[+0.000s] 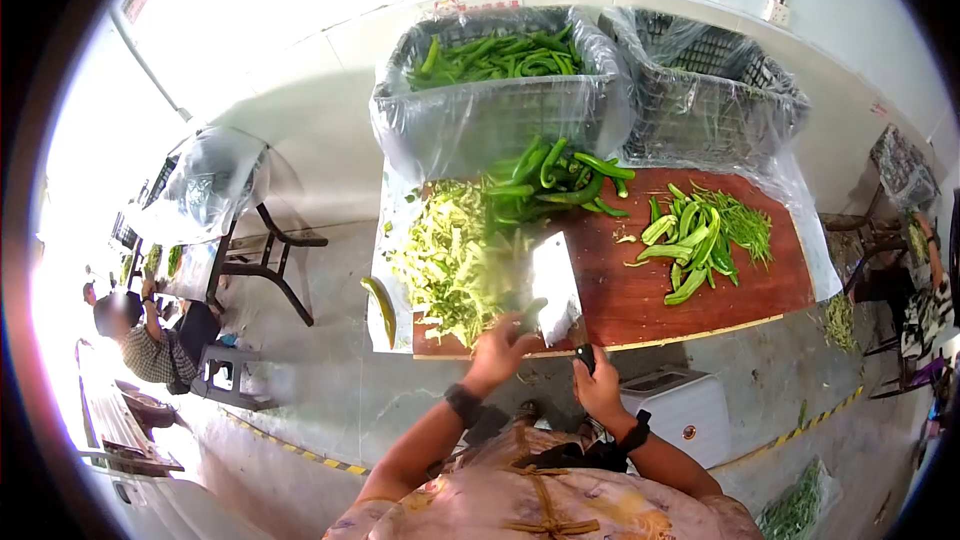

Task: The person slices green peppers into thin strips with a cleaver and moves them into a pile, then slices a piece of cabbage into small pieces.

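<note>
A cleaver (556,285) with a wide blade and black handle lies over the front of the red-brown board (620,290). My right hand (598,386) is closed around its handle. My left hand (497,350) is at the board's front edge, left of the blade, its fingers near a small green piece; whether it grips that piece is blurred. Pale green scraps (445,260) are heaped on the left. Whole green peppers (570,180) lie at the back of the board. Split peppers (690,240) and thin green strips (740,227) lie on the right.
Behind the board stand a plastic-lined crate (500,105) of green peppers and another lined crate (705,115). One pepper (380,310) lies at the left edge. A white stool (680,415) is below. A seated person (165,340) is far left; another person's arm (932,250) is far right.
</note>
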